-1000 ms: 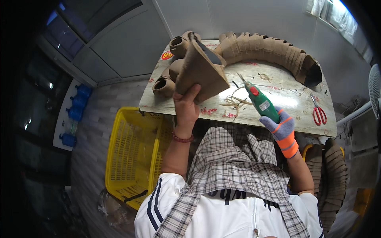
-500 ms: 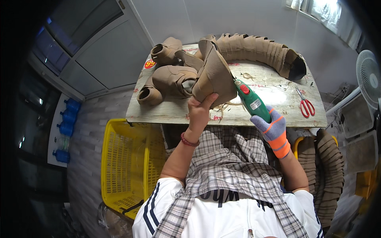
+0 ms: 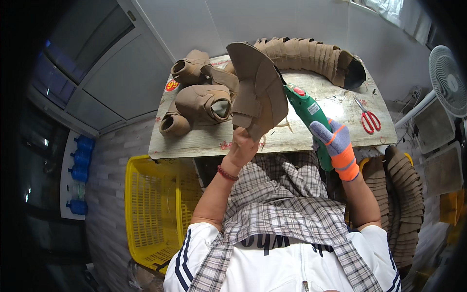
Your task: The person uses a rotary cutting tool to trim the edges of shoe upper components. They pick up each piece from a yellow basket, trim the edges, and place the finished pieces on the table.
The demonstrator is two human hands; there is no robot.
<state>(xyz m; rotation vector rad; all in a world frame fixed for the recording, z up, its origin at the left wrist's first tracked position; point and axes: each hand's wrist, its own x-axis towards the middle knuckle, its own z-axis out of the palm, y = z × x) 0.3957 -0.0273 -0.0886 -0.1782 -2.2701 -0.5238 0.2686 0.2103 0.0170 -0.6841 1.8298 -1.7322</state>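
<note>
A brown boot upper (image 3: 260,95) is held up above the near part of the table, its flat side turned toward me. My bare left hand (image 3: 241,147) pinches its lower end. In my right hand (image 3: 336,146), gloved in grey and orange, is a green handheld power tool (image 3: 306,104) with a red switch. The narrow tip of the tool lies at the right edge of the upper; whether it touches is hard to see. Left of the held piece lie several loose brown uppers (image 3: 199,100), some with their round openings facing me.
A long curved row of nested uppers (image 3: 306,56) lies along the back of the table (image 3: 204,141). Red-handled scissors (image 3: 369,119) rest at its right. A yellow basket (image 3: 151,209) stands below left; more nested uppers (image 3: 404,194) below right. A white fan (image 3: 445,80) stands at far right.
The boot upper has been turned in my left hand, so a broader face shows. My right hand has slid toward the rear of the power tool, which is now held more upright.
</note>
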